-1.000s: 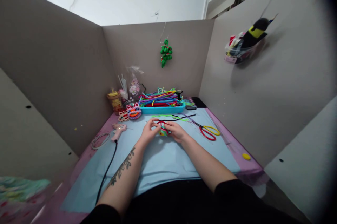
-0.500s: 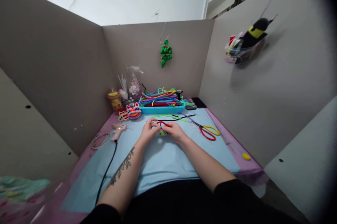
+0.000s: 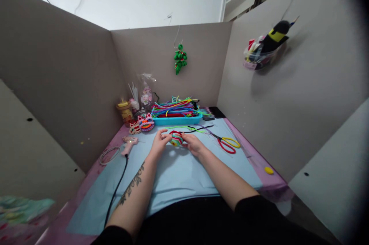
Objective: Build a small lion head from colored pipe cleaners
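Above the blue mat (image 3: 184, 172), a small round pipe-cleaner piece (image 3: 176, 140) in red, green and pale stripes is held up between both hands. My left hand (image 3: 160, 142) pinches its left side with thumb and fingers. On the right side, my right hand (image 3: 192, 143) has its thumb and fingers closed on the edge of the piece. Behind it lie loose green pipe cleaners (image 3: 175, 127) and a black one (image 3: 198, 129). Scissors (image 3: 226, 145) with one red and one yellow handle rest to the right.
At the back stands a blue tray (image 3: 178, 120) heaped with coloured pipe cleaners. Left of it sit two pipe-cleaner animal heads (image 3: 146, 123), a cup (image 3: 125, 112) and a pink glue gun (image 3: 129, 146) with a black cord. A dark phone-like slab (image 3: 216, 112) lies at the back right, a yellow cap (image 3: 269, 170) at the right edge.
The round piece has been turned so that more of its striped face shows. My right-hand fingers have shifted outward to its right edge. The view has moved slightly.
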{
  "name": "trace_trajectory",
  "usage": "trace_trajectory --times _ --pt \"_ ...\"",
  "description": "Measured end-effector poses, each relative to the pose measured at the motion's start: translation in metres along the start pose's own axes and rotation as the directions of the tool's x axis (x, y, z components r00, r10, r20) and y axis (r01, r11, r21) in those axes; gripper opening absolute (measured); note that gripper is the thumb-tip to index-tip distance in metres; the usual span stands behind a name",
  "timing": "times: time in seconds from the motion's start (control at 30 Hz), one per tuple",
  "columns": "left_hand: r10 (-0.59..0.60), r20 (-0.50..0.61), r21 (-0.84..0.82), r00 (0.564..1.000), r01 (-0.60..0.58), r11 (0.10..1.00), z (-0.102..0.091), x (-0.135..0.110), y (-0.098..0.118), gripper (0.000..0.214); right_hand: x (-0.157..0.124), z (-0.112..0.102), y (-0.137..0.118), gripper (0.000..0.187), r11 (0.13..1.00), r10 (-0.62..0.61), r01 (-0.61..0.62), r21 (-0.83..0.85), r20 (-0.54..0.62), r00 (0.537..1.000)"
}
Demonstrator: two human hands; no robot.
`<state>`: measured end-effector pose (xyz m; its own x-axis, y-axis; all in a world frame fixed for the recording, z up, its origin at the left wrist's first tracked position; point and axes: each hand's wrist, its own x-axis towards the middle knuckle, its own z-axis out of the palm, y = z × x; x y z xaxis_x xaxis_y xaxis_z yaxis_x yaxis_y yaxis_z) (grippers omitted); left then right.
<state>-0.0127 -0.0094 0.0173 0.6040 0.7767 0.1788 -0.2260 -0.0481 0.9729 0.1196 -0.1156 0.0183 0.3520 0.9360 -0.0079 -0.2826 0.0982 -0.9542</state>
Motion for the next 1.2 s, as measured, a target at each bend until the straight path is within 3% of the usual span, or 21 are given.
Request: trace_trajectory --times 0.1,0.23,0.4,0.6,0.67,0.87,1.2 --pt "-0.05 -0.029 -0.052 0.998 0.049 0.997 -0.002 0.001 0.001 0.056 0.0 -0.002 -0.003 0.037 1.0 -0.027 0.027 0.005 -0.008 1.0" --pt "-0.118 0.001 -0.038 0.993 0.118 0.992 -0.002 0.001 0.001 0.054 0.001 -0.001 -0.002 0.033 0.998 -0.057 0.055 0.027 0.054 0.997" --pt "-0.135 0.042 -0.06 0.99 0.138 0.989 -0.001 0.0 -0.002 0.052 -0.001 0.003 0.0 0.031 0.997 -0.04 0.036 0.069 0.049 0.998" --pt "-0.203 0.004 -0.306 0.979 0.195 0.932 0.002 -0.001 0.0 0.044 0.0 0.005 0.003 0.062 0.974 -0.182 0.17 0.148 0.075 0.98" --pt "-0.226 0.028 -0.348 0.974 0.221 0.911 0.002 -0.002 0.002 0.042 0.001 0.004 0.004 0.063 0.969 -0.221 0.211 0.126 0.073 0.973" --pt "-0.182 0.206 -0.267 0.962 0.234 0.935 0.004 -0.008 0.007 0.04 0.001 0.002 -0.001 0.055 0.967 -0.228 0.225 0.121 0.016 0.973" --pt "-0.235 0.234 -0.218 0.943 0.286 0.933 0.003 -0.009 0.011 0.034 0.001 0.0 0.002 0.045 0.963 -0.248 0.243 0.12 0.028 0.968"
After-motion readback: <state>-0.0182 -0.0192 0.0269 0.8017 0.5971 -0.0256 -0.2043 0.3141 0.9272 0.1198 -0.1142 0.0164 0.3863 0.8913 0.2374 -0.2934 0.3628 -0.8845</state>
